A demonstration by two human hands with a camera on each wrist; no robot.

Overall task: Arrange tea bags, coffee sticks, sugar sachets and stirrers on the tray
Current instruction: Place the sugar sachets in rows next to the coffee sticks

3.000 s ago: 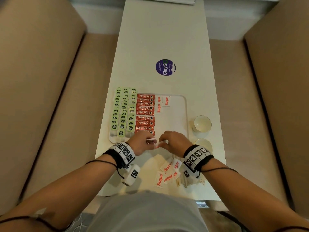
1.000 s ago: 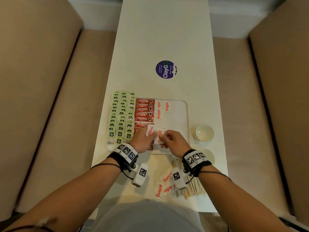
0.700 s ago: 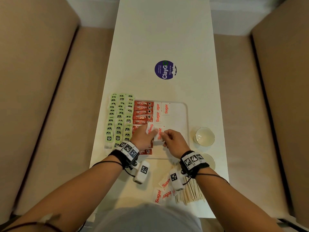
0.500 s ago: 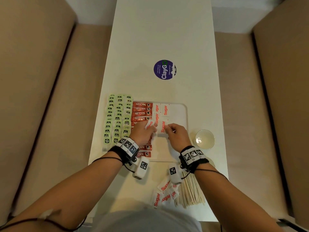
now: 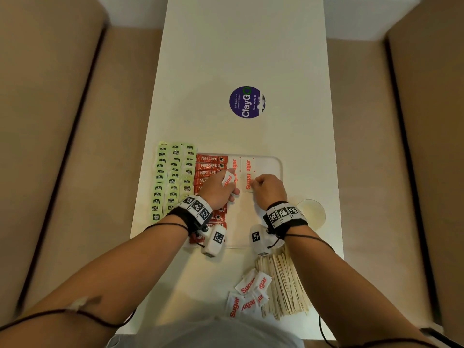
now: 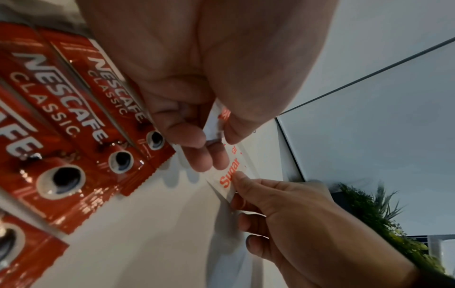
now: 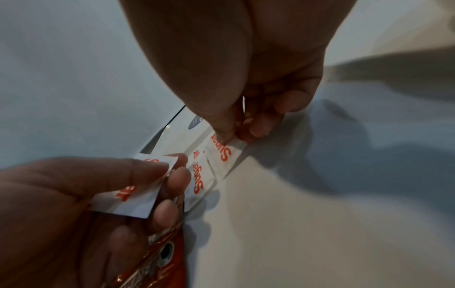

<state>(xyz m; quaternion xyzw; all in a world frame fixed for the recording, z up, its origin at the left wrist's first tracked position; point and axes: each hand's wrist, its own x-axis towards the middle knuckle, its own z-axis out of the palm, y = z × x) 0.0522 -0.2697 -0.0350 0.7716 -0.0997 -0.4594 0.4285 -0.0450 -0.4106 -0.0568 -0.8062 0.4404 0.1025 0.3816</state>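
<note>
Green tea bags (image 5: 173,179) are lying in 3 columns along the tray's left side, with red coffee sticks (image 5: 209,163) lined up just beside them on the tray (image 5: 272,164). The left hand (image 5: 218,189) is hovering over the sticks, thumb and fingers pinching a spare sachet (image 5: 228,179) lifted off the tray. Just right of it, the right hand (image 5: 268,188) is pinching the near end of a second sachet (image 5: 248,181) that is lying flat on the tray beside others (image 5: 241,165) already laid there. Near the person, loose sachets (image 5: 247,292) are sitting on the table (image 5: 246,46) touching the wooden stirrers (image 5: 283,285). A cup (image 5: 312,212) is standing right of the tray
</note>
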